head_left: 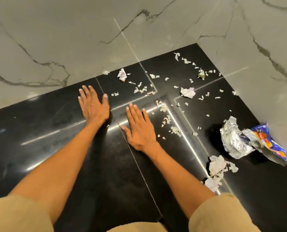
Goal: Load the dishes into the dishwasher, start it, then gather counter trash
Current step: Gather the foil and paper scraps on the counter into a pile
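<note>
trash is spread over the right half of a black counter [59, 131], tucked into a corner of marble wall [55, 39]. small paper scraps [166, 119] are scattered from the back wall down toward the middle, with a loose trail of them just right of the right hand. a paper ball [122, 74] is seen near the back wall, a second crumpled paper [187, 92] further right, and a greenish bit [201, 74] close to the corner. at the right edge a foil wrapper [235, 139] is lying touching a blue snack packet [270, 144], and a torn paper wad [218, 169] is found nearer the front, just beside the right forearm.

left hand [93, 104] is laid flat on the counter, fingers straight and spread wide, nothing held. right hand [139, 128] is laid flat just beside it, a bit nearer, fingers straight and closer together, nothing held either. the two hands are kept apart, not touching. no trash is touched by either, though the scraps are close to the right fingertips. tan sleeves [18, 215] are seen at the bottom edge.
</note>
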`<state>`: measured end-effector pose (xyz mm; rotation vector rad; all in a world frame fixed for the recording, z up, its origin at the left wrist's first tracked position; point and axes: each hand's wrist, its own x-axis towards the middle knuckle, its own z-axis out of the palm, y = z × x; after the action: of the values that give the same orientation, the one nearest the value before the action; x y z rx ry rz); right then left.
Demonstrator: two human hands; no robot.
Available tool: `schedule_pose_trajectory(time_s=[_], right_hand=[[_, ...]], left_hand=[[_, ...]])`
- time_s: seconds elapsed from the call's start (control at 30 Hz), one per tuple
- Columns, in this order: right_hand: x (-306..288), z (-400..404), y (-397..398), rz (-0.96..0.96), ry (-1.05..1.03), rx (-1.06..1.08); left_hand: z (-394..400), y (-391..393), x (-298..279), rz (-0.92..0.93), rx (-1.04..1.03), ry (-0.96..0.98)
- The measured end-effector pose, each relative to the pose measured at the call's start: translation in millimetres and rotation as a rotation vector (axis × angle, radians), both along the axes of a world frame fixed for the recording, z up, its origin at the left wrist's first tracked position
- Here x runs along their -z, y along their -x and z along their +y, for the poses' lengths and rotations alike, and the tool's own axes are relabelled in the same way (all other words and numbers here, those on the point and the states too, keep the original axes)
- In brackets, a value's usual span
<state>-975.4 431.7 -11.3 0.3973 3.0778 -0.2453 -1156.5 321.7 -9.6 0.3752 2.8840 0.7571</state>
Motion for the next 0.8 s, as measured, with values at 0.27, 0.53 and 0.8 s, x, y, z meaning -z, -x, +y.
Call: schedule_pose_trajectory(time_s=[0.27,0.53,0.8], right_hand=[[6.5,43.2,-44.7,-0.006,-0.027,0.433],[-1.4,98.1,-65.5,0.082,-0.059,0.648],[6.9,78.2,-35.9,0.049,-0.012,0.424]], left_hand=[[58.8,-96.6,-4.0,-0.069,0.806,-0.175],[39.4,-38.3,-4.9,-0.029,0.188,-0.667],[73.7,39.3,-0.8,-0.119,0.288,-0.445]])
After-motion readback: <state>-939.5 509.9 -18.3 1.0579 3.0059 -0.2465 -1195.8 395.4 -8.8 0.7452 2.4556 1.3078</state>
